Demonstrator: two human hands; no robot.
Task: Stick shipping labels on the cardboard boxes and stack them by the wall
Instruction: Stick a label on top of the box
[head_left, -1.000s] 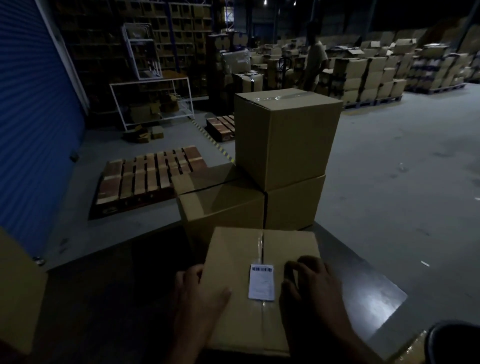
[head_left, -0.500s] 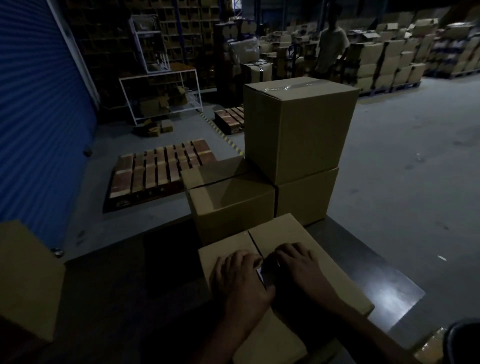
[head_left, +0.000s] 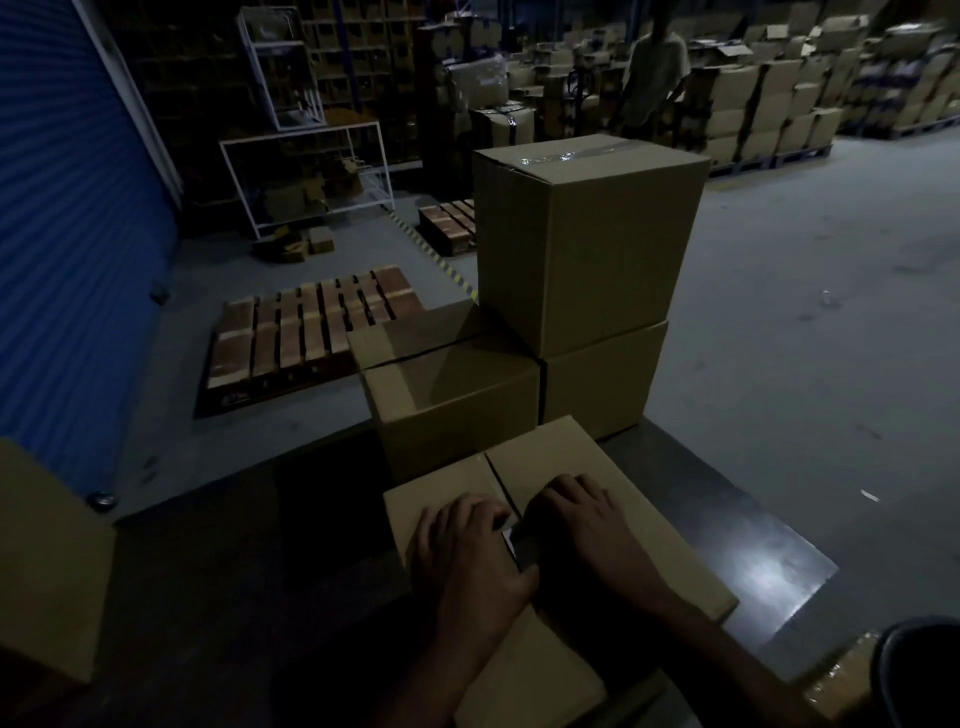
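No text can be read; the label (head_left: 509, 540) on the cardboard box (head_left: 597, 457) shows only a hidden sliver.

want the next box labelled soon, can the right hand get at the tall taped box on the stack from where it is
Probably yes. The right hand lies flat on the near box, and nothing stands between it and the tall taped box just beyond, though it would be a forward stretch.

We saw plain tan cardboard boxes (head_left: 587, 244) on a glossy black desk (head_left: 769, 571), a ribbed blue roller door (head_left: 67, 249), a reddish-brown slatted pallet (head_left: 311, 327), a grey floor (head_left: 810, 312) with yellow-black hazard striping (head_left: 447, 265), and a white rack (head_left: 306, 176).
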